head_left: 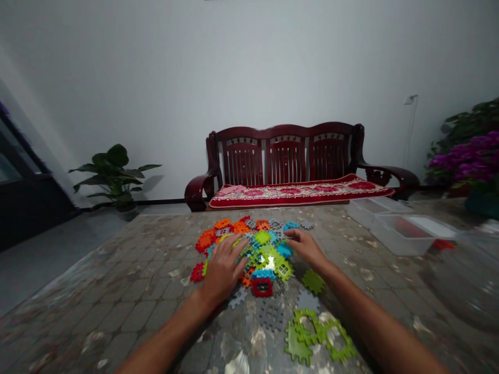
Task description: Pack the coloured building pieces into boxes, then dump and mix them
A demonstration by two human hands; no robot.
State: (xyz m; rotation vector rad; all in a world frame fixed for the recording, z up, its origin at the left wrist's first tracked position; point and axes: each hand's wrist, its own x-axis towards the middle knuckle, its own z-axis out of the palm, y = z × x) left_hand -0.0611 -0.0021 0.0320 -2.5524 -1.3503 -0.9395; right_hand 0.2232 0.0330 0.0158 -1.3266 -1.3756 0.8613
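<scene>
One left hand (221,267) palm down over a central heap of multicoloured toothed pieces (265,253), grip beneath cannot be told, right hand (307,249) at the heap's right side, fingers bent near a blue piece (284,250), grip likewise unclear, clear bins (403,245) farther right

Clock positions are taken from the centre of the pile: lime-green pieces (262,238) at the centre; orange pieces (223,224) between ten and eleven o'clock; blue piece (284,250) at three; olive-green piece (313,281) at four; outlying lime-green pieces (298,347) at five; red piece (255,289) at six. Tabletop (148,291), grey-brown with tile-like grid and pale mottling. At twelve, dark red-brown bench (284,132) with red, white-and-pink floral cover (304,192). At two, purple flowers (473,156).
</scene>
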